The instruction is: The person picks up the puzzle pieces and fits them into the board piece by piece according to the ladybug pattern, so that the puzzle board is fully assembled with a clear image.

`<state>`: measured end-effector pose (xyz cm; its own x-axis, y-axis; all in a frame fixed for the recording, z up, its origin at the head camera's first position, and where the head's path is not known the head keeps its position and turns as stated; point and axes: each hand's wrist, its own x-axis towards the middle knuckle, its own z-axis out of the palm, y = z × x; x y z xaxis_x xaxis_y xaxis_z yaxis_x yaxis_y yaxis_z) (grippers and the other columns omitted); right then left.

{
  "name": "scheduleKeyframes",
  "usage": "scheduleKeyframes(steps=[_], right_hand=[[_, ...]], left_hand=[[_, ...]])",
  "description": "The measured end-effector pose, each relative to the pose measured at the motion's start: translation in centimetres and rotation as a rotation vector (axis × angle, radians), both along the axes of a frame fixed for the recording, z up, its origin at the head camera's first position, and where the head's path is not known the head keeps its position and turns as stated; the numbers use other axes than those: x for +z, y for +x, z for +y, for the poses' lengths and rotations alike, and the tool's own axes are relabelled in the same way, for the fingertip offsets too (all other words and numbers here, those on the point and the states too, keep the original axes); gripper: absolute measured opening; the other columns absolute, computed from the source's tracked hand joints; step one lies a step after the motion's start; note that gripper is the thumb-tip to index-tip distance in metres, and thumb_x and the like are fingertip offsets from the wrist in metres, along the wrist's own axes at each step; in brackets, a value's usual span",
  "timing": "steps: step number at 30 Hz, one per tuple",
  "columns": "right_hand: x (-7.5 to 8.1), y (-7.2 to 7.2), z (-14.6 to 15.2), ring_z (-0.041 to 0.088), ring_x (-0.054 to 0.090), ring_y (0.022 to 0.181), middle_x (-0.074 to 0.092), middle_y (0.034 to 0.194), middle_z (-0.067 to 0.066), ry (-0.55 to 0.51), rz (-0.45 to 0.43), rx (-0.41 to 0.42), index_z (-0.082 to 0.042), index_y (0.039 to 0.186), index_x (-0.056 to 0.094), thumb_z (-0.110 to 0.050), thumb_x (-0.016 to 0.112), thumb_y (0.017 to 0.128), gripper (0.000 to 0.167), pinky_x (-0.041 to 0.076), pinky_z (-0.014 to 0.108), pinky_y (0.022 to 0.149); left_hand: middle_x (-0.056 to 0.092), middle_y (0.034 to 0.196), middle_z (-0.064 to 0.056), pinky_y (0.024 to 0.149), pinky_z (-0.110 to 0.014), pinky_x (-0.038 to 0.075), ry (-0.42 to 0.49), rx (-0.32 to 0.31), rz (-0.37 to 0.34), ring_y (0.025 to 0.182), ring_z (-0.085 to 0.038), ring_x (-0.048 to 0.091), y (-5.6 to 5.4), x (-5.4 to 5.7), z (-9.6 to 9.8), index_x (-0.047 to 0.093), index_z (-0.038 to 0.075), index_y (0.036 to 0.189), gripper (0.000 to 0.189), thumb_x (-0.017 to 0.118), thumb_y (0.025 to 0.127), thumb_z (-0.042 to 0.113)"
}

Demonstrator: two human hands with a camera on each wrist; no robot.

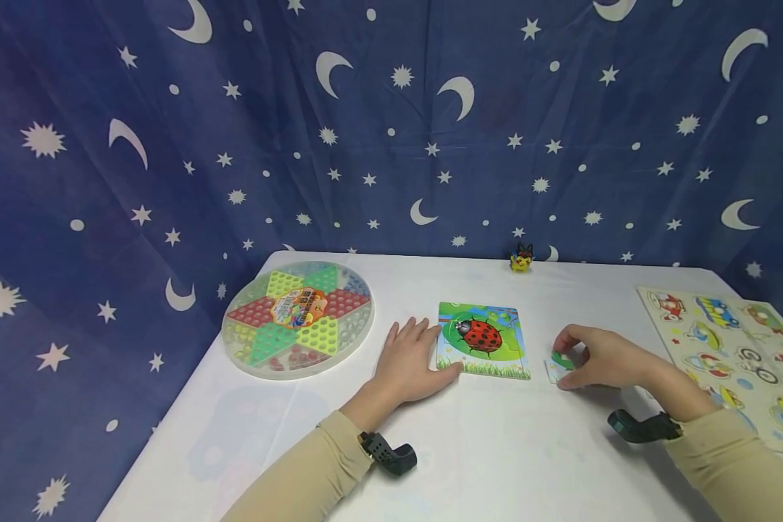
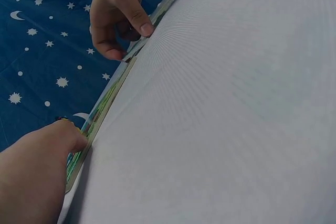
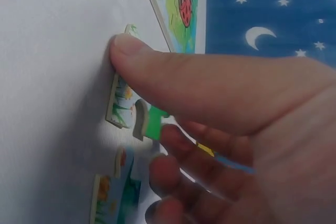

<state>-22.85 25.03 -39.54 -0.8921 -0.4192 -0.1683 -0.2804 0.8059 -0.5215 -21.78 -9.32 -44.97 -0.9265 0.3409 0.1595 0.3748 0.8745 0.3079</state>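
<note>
A square ladybug jigsaw puzzle [image 1: 483,341] lies flat on the white table. My left hand [image 1: 407,366] rests at its left side, fingers extended, with the thumb at the lower edge; the left wrist view shows that thumb against the puzzle's edge. To the right of the puzzle, my right hand [image 1: 603,359] pinches a puzzle piece [image 3: 123,100] with white, green and flower print between thumb and fingers, at the tabletop. A second puzzle piece [image 3: 113,195], blue-green with orange, lies near the curled fingers in the right wrist view.
A round Chinese checkers board [image 1: 298,319] is at the left of the table. Wooden picture boards [image 1: 724,362] lie at the right, near the right forearm. A small yellow figurine [image 1: 520,258] stands at the back, before a blue star-and-moon curtain [image 1: 391,167].
</note>
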Motion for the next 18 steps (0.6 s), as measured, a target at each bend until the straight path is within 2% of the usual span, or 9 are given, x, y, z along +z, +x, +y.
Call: scheduleKeyframes(steps=[4,10,15,18], right_hand=[[-0.2,0.0,-0.6,0.020,0.058,0.082,0.061,0.103,0.006,-0.053,-0.012,-0.018,-0.008,0.111,0.058,-0.025,0.096,0.070,0.059,0.051,0.032,0.068],[-0.2,-0.1,-1.6,0.020,0.063,0.085,0.063,0.106,0.007,-0.061,0.000,-0.005,-0.014,0.124,0.062,-0.023,0.092,0.076,0.058,0.054,0.034,0.070],[0.0,-0.2,-2.2,0.020,0.062,0.083,0.064,0.105,0.007,-0.065,0.029,0.008,-0.018,0.116,0.067,-0.022,0.091,0.079,0.044,0.054,0.034,0.068],[-0.1,-0.3,-2.1,0.020,0.061,0.083,0.064,0.105,0.007,-0.082,0.025,0.019,-0.017,0.115,0.067,-0.021,0.090,0.079,0.043,0.054,0.034,0.069]], left_hand=[[0.044,0.158,-0.012,0.124,-0.053,0.015,-0.001,0.002,0.003,0.151,-0.032,0.030,0.0,-0.1,0.0,0.051,0.013,0.152,0.082,0.054,0.091,0.068],[0.043,0.159,-0.012,0.124,-0.053,0.014,-0.008,-0.001,0.002,0.151,-0.032,0.028,-0.2,-0.2,0.0,0.050,0.014,0.153,0.083,0.053,0.091,0.069],[0.043,0.158,-0.012,0.123,-0.053,0.015,-0.001,-0.001,0.009,0.151,-0.032,0.029,-0.2,-0.2,0.0,0.050,0.013,0.152,0.082,0.053,0.091,0.068],[0.044,0.157,-0.012,0.123,-0.054,0.016,0.003,-0.001,0.012,0.150,-0.032,0.030,-0.2,-0.2,0.0,0.051,0.013,0.152,0.081,0.054,0.091,0.068]])
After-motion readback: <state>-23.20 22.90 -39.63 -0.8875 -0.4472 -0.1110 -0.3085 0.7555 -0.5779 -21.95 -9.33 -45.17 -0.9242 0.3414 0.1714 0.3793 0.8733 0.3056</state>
